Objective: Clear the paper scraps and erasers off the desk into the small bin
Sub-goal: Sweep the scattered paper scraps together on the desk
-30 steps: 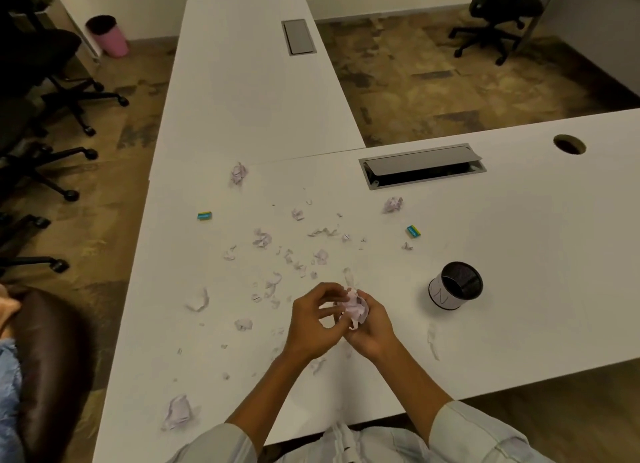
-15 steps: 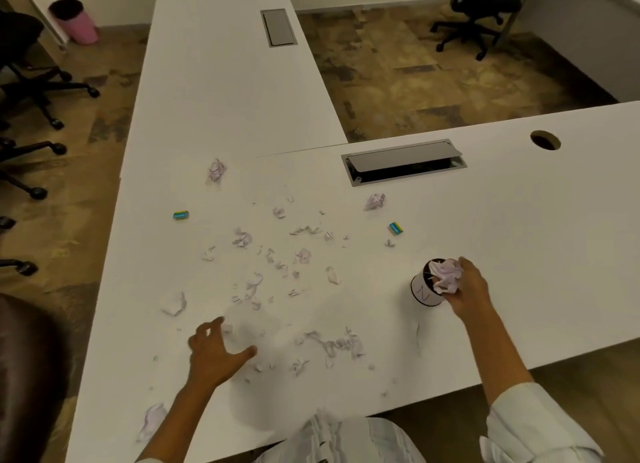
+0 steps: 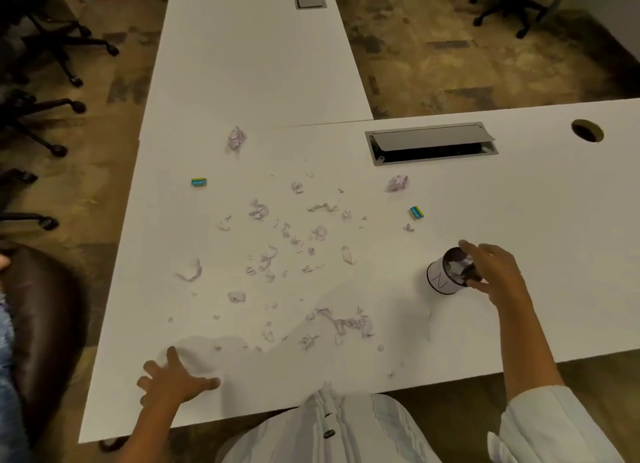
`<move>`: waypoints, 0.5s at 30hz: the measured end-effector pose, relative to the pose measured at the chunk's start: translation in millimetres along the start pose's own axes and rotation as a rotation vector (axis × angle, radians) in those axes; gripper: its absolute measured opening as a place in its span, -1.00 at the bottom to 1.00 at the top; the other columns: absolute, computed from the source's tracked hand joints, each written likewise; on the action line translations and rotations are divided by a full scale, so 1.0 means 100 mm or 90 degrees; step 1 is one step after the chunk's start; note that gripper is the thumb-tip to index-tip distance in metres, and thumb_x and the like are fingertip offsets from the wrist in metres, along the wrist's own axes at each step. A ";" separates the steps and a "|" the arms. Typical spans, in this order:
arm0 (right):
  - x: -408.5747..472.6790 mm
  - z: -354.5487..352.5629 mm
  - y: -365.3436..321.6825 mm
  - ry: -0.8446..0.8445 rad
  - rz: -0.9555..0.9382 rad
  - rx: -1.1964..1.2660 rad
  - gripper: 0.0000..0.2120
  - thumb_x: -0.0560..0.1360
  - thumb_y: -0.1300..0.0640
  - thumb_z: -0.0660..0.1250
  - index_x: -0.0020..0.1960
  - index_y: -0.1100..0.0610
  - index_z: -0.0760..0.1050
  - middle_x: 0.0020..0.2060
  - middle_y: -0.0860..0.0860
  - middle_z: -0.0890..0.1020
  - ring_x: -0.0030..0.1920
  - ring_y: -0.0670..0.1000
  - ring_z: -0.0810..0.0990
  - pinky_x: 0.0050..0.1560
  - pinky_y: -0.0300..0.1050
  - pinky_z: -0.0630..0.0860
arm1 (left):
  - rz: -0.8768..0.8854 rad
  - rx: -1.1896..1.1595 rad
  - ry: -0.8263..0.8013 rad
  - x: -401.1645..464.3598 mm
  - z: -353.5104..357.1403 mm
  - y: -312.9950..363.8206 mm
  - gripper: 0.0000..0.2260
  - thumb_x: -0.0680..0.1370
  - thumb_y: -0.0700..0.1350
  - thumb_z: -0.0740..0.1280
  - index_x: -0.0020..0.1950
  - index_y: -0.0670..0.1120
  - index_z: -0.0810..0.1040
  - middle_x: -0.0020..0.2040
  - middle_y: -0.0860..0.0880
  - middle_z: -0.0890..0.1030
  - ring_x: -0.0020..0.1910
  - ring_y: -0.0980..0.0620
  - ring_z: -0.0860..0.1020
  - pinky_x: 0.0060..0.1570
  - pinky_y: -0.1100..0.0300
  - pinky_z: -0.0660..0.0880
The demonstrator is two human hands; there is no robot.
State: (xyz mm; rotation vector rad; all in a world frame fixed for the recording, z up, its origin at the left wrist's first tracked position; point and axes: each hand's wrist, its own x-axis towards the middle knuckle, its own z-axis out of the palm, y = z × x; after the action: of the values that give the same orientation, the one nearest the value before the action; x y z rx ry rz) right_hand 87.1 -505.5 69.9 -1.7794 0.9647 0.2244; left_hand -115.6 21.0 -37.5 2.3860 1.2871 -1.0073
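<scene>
Whereas a second ago both hands were bunched round a paper wad at the middle of the desk [image 3: 519,192], we now find that wad lying inside the small bin [image 3: 446,275], with white paper visible in its dark mouth. Half a second ago the right hand [image 3: 498,272] held the wad at the rim; it has since let go. We judge one load delivered and the greater part of the job outstanding.

The right hand hovers at the bin's far side, fingers spread and loosely bent over the rim, holding nothing we can make out; whether the fingertips touch the bin we cannot tell. The left hand [image 3: 173,383] has moved out to the near left corner and lies flat on the desk, fingers splayed, nothing in it.

Remaining items, as we note them: two erasers, one [image 3: 198,182] toward the left edge and one [image 3: 416,212] just beyond the bin; crumpled balls [image 3: 236,137] toward the back, with another [image 3: 397,183] beside the cable hatch [image 3: 431,143]; a dense scatter of small paper scraps [image 3: 266,254] across the centre; and a torn strip [image 3: 343,322] near the front edge.
</scene>
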 end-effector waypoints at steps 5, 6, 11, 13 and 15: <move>-0.24 0.19 0.32 0.003 -0.118 -0.196 -0.56 0.31 -0.12 0.51 0.10 0.07 0.58 0.01 0.07 0.68 -0.06 0.08 0.67 0.12 0.13 0.60 | 0.008 -0.053 0.019 0.02 0.09 -0.03 0.13 0.20 0.18 0.60 0.54 -0.08 -0.01 0.47 -0.30 0.10 0.45 -0.34 0.13 0.40 -0.21 0.20; -0.27 0.24 0.45 -0.037 -0.100 -0.254 -0.55 0.33 -0.10 0.51 0.13 0.09 0.56 0.02 0.09 0.68 -0.05 0.10 0.67 0.14 0.12 0.59 | 0.020 -0.081 0.028 0.01 0.10 -0.03 0.09 0.21 0.12 0.61 0.53 -0.11 0.02 0.45 -0.32 0.14 0.43 -0.35 0.17 0.38 -0.22 0.24; -0.30 0.41 1.15 -0.126 -0.015 -0.529 -0.32 0.39 0.01 0.49 0.39 0.24 0.33 0.30 0.24 0.47 0.25 0.24 0.50 0.19 0.03 0.49 | 0.106 -0.151 0.077 -0.04 0.16 0.03 -0.12 0.25 -0.05 0.62 0.44 -0.21 0.24 0.30 -0.34 0.32 0.26 -0.36 0.39 0.22 -0.21 0.43; -0.33 0.47 1.30 -0.102 -0.017 -0.550 -0.30 0.38 0.05 0.50 0.39 0.26 0.28 0.29 0.27 0.40 0.24 0.27 0.47 0.16 0.05 0.49 | 0.142 -0.160 0.067 -0.08 0.15 0.09 -0.18 0.28 -0.06 0.60 0.42 -0.20 0.28 0.30 -0.32 0.35 0.24 -0.33 0.42 0.22 -0.16 0.44; -0.35 0.55 1.36 -0.079 -0.053 -0.548 -0.33 0.38 0.09 0.50 0.37 0.27 0.28 0.27 0.28 0.36 0.20 0.29 0.48 0.17 0.08 0.51 | 0.187 -0.152 0.062 -0.12 0.14 0.18 -0.22 0.31 -0.04 0.58 0.42 -0.19 0.31 0.32 -0.29 0.39 0.25 -0.28 0.43 0.24 -0.11 0.43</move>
State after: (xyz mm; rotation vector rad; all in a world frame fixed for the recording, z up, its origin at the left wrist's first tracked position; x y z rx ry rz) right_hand -15.2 -457.8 -29.5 -2.5334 0.7428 0.7769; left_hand -112.0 -4.1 -41.0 2.3696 0.9837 -0.6240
